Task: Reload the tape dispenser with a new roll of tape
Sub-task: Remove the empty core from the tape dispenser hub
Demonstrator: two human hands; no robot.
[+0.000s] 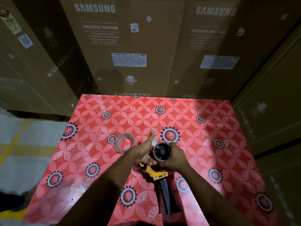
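A yellow tape dispenser [156,173] with a black handle lies on the red flowered table [211,144], handle toward me. On its black hub sits an empty brown cardboard core [161,151]. My right hand [176,158] wraps around that core from the right. My left hand [145,152] rests against the dispenser's front on the left, thumb stretched forward, fingers under the core. A new roll of clear tape [125,142] lies flat on the table just left of my left hand, untouched.
Tall cardboard washing-machine boxes [127,46] stand right behind the table and along the right side [268,111]. A grey floor with yellow lines [24,144] shows to the left of the table.
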